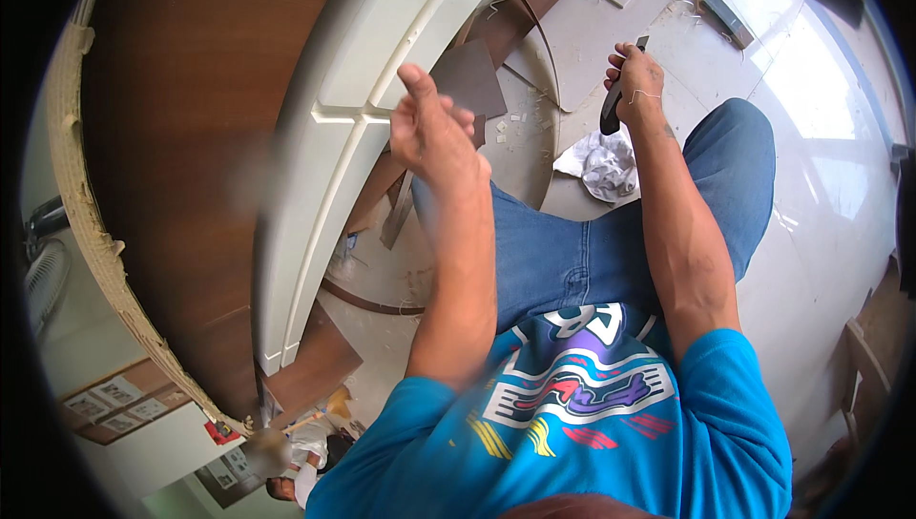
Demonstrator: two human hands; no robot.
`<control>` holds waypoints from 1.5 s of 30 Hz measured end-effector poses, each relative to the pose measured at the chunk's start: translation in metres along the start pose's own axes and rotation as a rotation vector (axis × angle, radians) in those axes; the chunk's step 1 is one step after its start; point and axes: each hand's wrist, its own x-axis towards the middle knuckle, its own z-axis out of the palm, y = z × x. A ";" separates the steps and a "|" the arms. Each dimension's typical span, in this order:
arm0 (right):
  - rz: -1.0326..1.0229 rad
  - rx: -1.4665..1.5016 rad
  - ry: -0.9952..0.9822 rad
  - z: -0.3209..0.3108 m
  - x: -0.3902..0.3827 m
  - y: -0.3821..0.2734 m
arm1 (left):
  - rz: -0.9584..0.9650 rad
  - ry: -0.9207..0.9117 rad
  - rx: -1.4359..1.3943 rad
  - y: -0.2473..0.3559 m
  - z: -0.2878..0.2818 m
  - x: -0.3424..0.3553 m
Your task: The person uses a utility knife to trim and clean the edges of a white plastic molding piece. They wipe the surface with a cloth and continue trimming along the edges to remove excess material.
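My right hand (637,85) is closed around a utility knife (612,111) with a black handle. Its blade end sticks up past my fingers, and a thin pale strand hangs at my wrist. My left hand (434,133) is beside the white grooved panel (334,128), thumb stretched up and apart from the partly curled fingers. Nothing shows in it, and whether it touches the panel I cannot tell. Cream-coloured lines run along the panel's grooves and cross near my left hand. Beyond the panel stands a large brown board (191,137) with a rough, pale edge.
A crumpled white cloth (609,168) lies on the tiled floor by my knee. Thin dark strips (551,37) curl near brown board offcuts (469,80) and scattered shavings. A grey block (727,20) lies farther off. At lower left are a fan (46,276) and another person (310,452).
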 end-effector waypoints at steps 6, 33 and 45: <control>0.002 -0.129 -0.069 -0.010 0.012 -0.002 | -0.182 0.103 -0.067 0.017 0.047 0.016; -0.157 -0.774 0.138 -0.036 0.090 0.060 | -0.259 0.167 -0.125 0.011 0.071 0.008; 0.147 -1.171 0.356 -0.083 0.115 0.067 | -0.033 0.083 -0.080 0.011 0.053 0.003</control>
